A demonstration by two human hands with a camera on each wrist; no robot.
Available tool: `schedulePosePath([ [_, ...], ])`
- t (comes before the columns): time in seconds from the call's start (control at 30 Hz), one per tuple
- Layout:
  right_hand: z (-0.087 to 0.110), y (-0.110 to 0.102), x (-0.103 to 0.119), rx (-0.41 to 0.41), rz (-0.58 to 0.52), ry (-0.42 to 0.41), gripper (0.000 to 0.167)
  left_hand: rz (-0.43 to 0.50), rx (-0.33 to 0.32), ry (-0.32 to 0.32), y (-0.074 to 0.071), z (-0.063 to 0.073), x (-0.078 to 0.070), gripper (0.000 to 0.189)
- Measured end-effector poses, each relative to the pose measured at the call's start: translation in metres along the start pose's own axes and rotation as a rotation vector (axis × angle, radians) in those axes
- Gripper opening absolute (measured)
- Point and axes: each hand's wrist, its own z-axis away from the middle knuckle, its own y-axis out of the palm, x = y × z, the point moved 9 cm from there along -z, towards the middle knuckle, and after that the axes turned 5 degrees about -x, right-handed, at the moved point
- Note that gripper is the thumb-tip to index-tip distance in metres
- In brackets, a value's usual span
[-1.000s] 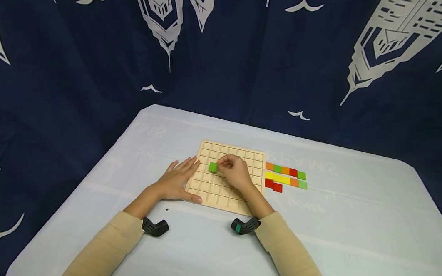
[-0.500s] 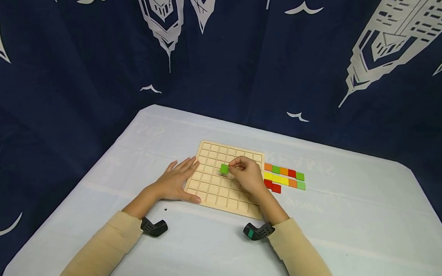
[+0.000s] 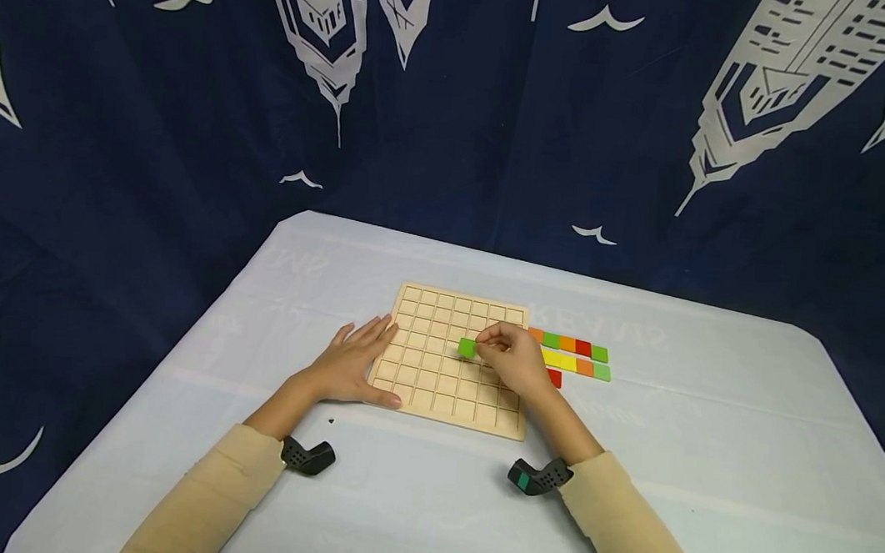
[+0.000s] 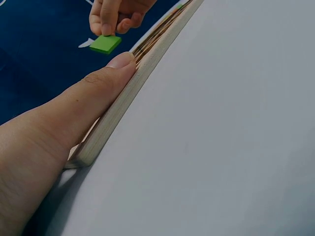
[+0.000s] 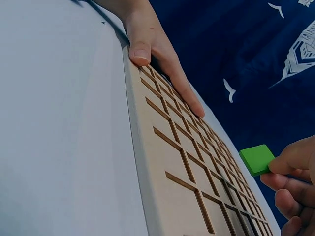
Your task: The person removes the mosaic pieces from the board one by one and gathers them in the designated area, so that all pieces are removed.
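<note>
A pale wooden grid board [image 3: 437,385] lies on the table, its surface cut into square cells. My left hand [image 3: 353,362] rests spread on the board's left edge, thumb on the near corner and fingers along the side. Between thumb and fingertips, my right hand [image 3: 515,360] pinches a small green square tile [image 3: 466,348] above the middle of the board. In the right wrist view the green tile [image 5: 257,159] is held by one edge, raised over the grid. The left wrist view shows the left thumb [image 4: 93,93] lying on the board's rim.
Right of the board lie rows of coloured tiles: a back row [image 3: 583,348] of orange, green and red, a middle row [image 3: 561,361] of yellow, orange and green, and a red tile [image 3: 555,378] partly behind the right hand. A dark blue patterned curtain [image 3: 449,143] hangs behind the table.
My right hand has moved right across the board with the green tile, now overlapping some of the loose tiles in the head view. The left hand has stayed on the board's edge.
</note>
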Motion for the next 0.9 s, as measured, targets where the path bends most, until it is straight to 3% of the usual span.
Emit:
schedulePosePath([
  [0.9, 0.016, -0.035, -0.022, -0.043, 0.035, 0.021, 0.006, -0.012, 0.003, -0.002, 0.001, 0.000, 0.000, 0.125],
])
